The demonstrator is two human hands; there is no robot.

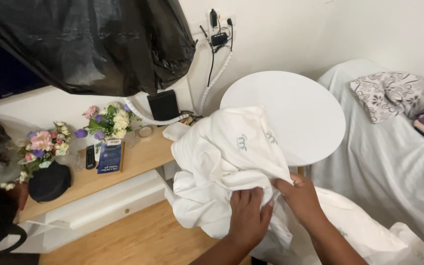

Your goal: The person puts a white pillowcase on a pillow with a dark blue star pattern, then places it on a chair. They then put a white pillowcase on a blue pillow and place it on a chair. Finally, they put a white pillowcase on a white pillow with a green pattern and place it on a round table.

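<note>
Soft even light — sharp, shadowless

Both forearms reaching up from the lower frame edge, left hand lying palm-down with fingers curling into a grip, right hand pinching beside it, hands nearly touching.

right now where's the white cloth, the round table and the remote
white cloth (222,157), head view, bunched middle folds
round table (295,108), head view, bare white top
remote (90,157), head view, middle of its black body

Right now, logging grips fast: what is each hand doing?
Left hand: closed, gripping the white cloth.
Right hand: closed on the same cloth.
</note>
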